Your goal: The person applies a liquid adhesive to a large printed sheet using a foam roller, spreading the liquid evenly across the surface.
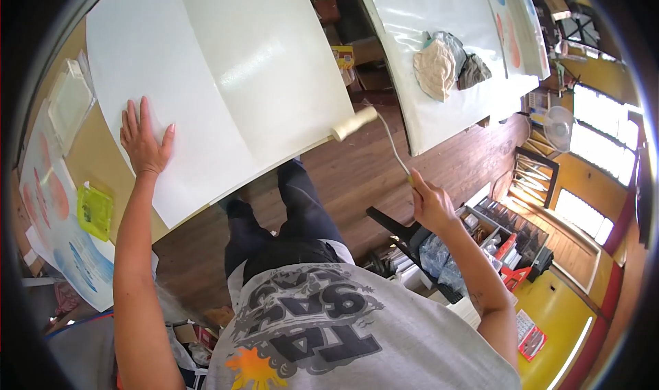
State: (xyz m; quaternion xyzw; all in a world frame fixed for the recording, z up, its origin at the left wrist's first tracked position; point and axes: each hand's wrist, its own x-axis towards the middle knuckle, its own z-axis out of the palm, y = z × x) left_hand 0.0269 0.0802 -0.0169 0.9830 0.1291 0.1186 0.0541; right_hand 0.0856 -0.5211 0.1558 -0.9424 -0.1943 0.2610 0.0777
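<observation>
My left hand (146, 141) lies flat with fingers spread on the matte left part of a large white sheet (165, 60). To the right of a curved boundary line, a glossy off-white surface (274, 67) catches the light. My right hand (434, 203) is wrapped around the handle of a small paint roller (354, 123), whose thin wire frame reaches up and left. The roller's cream sleeve is at the right front corner of the glossy surface, by its edge; whether it touches cannot be made out. Most of the handle is hidden in my fist.
On the left are a yellow-green plastic tray (95, 211), a clear plastic container (71, 106) and a printed sheet (68, 253). A second white table (398, 53) with crumpled cloths (439, 67) stands across a gap. Below right are a dark chair-like object and cluttered shelves (494, 232).
</observation>
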